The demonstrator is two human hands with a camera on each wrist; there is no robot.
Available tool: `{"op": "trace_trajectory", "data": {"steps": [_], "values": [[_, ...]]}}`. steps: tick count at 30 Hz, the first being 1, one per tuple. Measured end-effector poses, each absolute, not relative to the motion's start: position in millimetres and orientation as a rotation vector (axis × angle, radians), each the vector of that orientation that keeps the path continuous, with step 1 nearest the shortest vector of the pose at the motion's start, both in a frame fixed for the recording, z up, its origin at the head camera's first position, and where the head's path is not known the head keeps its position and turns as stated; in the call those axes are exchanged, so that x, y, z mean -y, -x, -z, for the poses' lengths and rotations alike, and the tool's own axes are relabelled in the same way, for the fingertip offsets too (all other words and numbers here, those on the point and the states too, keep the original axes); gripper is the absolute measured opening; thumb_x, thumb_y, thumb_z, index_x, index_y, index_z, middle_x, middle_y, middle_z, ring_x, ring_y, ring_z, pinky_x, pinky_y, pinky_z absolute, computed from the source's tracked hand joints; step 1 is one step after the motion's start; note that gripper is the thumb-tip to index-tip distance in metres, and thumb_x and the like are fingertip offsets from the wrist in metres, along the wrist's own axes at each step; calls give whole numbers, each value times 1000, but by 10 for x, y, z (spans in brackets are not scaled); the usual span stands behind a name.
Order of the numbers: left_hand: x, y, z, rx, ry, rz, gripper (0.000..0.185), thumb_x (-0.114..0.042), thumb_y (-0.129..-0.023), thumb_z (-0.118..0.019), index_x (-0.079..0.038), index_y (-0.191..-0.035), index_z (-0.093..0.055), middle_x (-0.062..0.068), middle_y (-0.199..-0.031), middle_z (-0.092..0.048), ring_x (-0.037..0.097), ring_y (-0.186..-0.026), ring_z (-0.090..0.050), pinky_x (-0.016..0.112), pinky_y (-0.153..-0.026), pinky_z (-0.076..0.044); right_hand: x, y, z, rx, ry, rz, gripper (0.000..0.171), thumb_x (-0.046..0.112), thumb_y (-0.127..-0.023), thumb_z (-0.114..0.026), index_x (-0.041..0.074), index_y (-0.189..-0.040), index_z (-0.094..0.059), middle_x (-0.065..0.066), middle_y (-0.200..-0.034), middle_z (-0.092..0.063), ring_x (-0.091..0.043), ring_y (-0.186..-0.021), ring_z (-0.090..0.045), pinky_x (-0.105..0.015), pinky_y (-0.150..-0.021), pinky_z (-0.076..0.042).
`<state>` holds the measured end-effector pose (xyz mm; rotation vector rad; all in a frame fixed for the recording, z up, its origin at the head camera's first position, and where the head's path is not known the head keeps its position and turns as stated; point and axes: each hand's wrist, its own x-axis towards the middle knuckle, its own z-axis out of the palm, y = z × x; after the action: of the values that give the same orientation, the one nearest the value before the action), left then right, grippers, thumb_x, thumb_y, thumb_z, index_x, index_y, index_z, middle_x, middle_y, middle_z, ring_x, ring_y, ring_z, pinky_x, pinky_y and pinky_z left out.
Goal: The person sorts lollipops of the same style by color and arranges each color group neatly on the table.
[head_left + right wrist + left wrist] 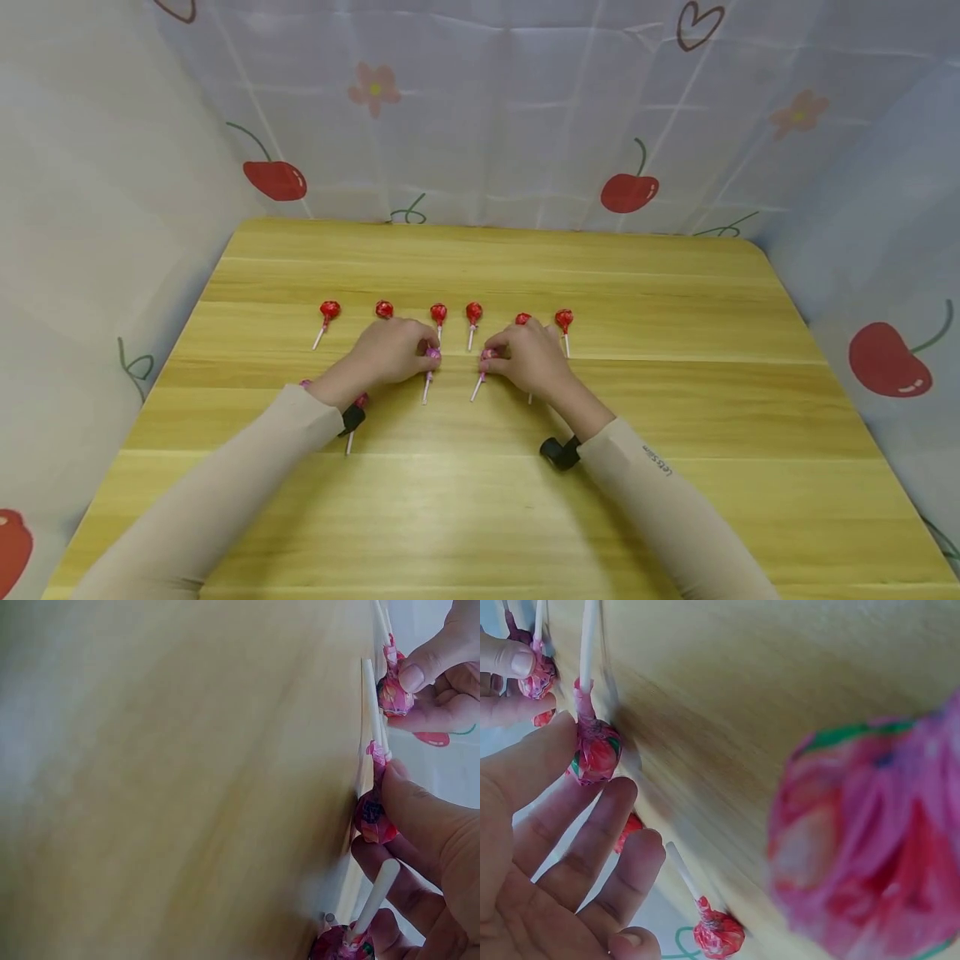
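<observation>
Two pink-wrapped lollipops lie side by side at the table's middle, sticks toward me. My left hand pinches the head of the left pink lollipop between thumb and fingers, seen close in the left wrist view. My right hand pinches the head of the right pink lollipop, with its thumb on the wrapper. Behind the hands runs a row of red lollipops; my right hand covers part of one.
The wooden table is walled by a cloth printed with cherries. More pink lollipops lie partly under my left wrist and left sleeve. A stick shows below my right hand.
</observation>
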<state>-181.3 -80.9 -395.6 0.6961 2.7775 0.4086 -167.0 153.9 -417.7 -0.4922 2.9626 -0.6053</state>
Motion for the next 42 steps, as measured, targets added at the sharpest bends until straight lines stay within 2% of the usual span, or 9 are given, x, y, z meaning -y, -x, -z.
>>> {"op": "trace_trajectory", "data": {"steps": [5, 10, 18, 21, 26, 31, 34, 38, 42], "values": [[827, 1797, 3968, -2747, -683, -462, 25, -33, -91, -72, -19, -112, -76, 0, -113, -74, 16, -94, -66, 41, -84, -50, -1530, 1666, 4173, -2946, 490, 620, 27, 45, -81, -79, 28, -102, -79, 11, -98, -74, -19, -96, -53, -39, -80, -27], [832, 1788, 3985, -2714, -669, -516, 27, -33, -91, -73, -19, -114, -76, 0, -117, -73, 19, -106, -67, 43, -92, -49, -1521, 1657, 4167, -2934, 476, 640, 28, 45, -80, -79, 28, -104, -79, 11, -99, -74, -20, -98, -54, -39, -80, -27], [860, 1777, 3996, -2668, -631, -655, 21, -32, -89, -75, -20, -105, -77, -4, -102, -74, 13, -88, -61, 36, -82, -46, -1503, 1639, 4171, -2923, 463, 683, 27, 43, -81, -80, 29, -104, -79, 11, -101, -74, -19, -97, -52, -39, -81, -27], [903, 1739, 3969, -2597, -598, -803, 22, -31, -88, -76, -19, -107, -76, -5, -103, -73, 15, -87, -59, 35, -81, -47, -1499, 1634, 4164, -2922, 466, 695, 28, 43, -80, -80, 28, -104, -79, 11, -101, -74, -19, -96, -52, -39, -80, -26], [1006, 1645, 3957, -2502, -605, -941, 23, -32, -86, -78, -22, -107, -77, -7, -101, -73, 16, -77, -52, 32, -70, -44, -1504, 1631, 4160, -2927, 472, 704, 29, 42, -81, -80, 27, -104, -79, 11, -100, -75, -20, -96, -52, -40, -81, -26], [1083, 1537, 3979, -2508, -559, -908, 22, -35, -82, -81, -26, -103, -79, -7, -103, -74, 15, -78, -51, 31, -69, -42, -1525, 1628, 4160, -2938, 460, 690, 27, 42, -80, -81, 27, -102, -79, 11, -99, -75, -20, -96, -53, -39, -80, -26], [1111, 1492, 3995, -2525, -537, -881, 20, -35, -81, -82, -28, -100, -79, -9, -103, -75, 13, -84, -56, 33, -76, -44, -1534, 1635, 4165, -2937, 460, 698, 27, 42, -80, -81, 27, -102, -79, 11, -100, -75, -20, -95, -52, -38, -79, -25], [1117, 1466, 4015, -2551, -574, -831, 14, -35, -81, -82, -31, -94, -79, -15, -97, -75, 10, -95, -62, 39, -92, -45, -1541, 1645, 4175, -2939, 459, 694, 27, 42, -80, -81, 27, -102, -79, 10, -102, -75, -20, -95, -51, -38, -79, -25], [1106, 1466, 4016, -2571, -618, -795, 10, -35, -82, -81, -32, -91, -78, -18, -90, -74, 10, -94, -63, 45, -98, -41, -1539, 1641, 4163, -2940, 453, 689, 27, 43, -80, -80, 27, -103, -79, 9, -104, -75, -20, -96, -52, -38, -79, -25]]}}
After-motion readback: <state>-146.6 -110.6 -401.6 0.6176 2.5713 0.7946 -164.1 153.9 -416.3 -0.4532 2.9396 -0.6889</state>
